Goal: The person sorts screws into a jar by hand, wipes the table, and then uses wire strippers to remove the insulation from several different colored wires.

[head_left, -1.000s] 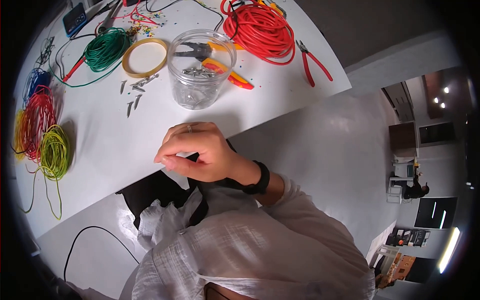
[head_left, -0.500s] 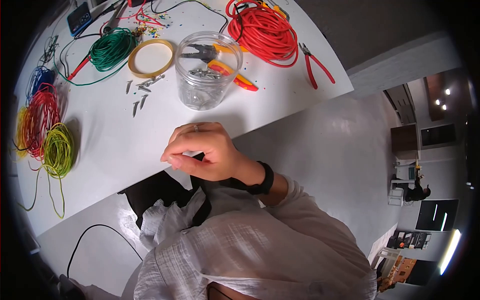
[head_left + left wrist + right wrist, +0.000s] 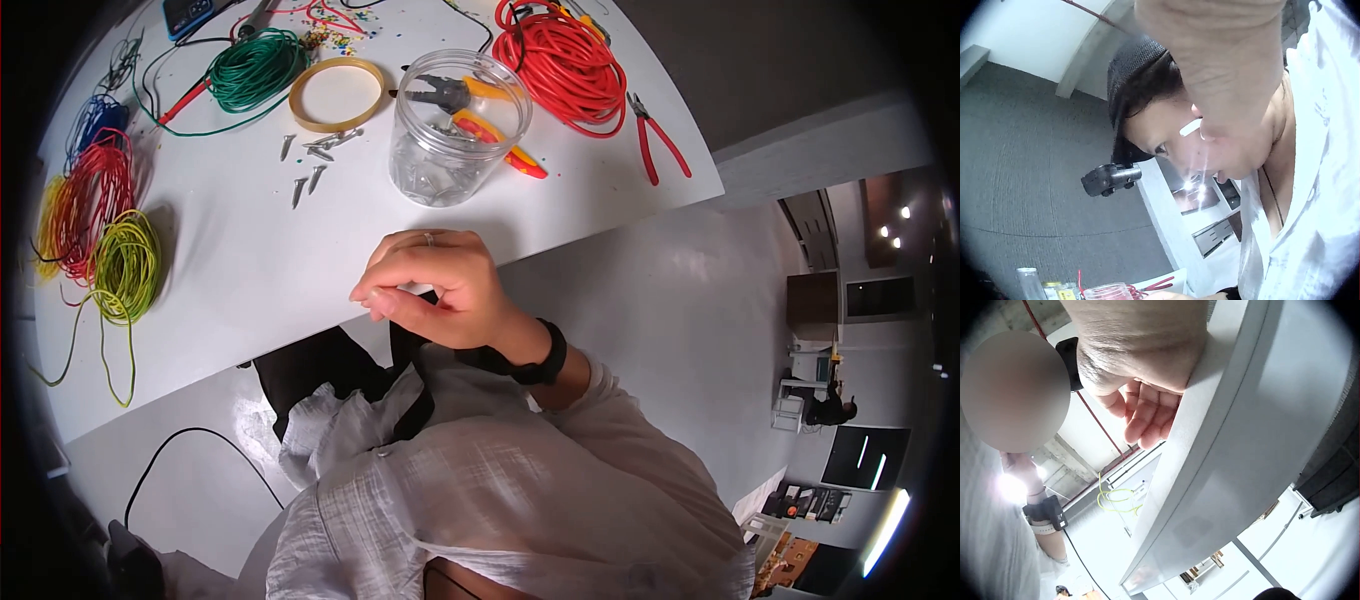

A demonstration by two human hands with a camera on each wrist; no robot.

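Observation:
In the head view the right hand (image 3: 440, 290) rests at the table's front edge, fingers loosely bent, holding nothing. Just beyond it stands a clear open jar (image 3: 430, 175); screws (image 3: 335, 140) lie to the jar's left. In the right wrist view, the same hand (image 3: 1141, 369) hangs its curled fingers beside the table edge. The left hand is raised to the face: its palm and wrist (image 3: 1229, 69) cover the cheek in the left wrist view, where a small white thing (image 3: 1190, 128) shows beside it. Its fingers are mostly hidden.
A yellow ring (image 3: 337, 127), green wire (image 3: 255, 72), a red cable coil (image 3: 570, 75) and red-handled pliers (image 3: 662, 145) lie on the table (image 3: 230, 270). Orange-handled pliers (image 3: 485, 128) are by the jar. Coloured wire coils (image 3: 125, 265) sit at the left.
The head view has shifted, so the table's things and the right hand appear farther right and slightly higher. The right hand's pose looks the same.

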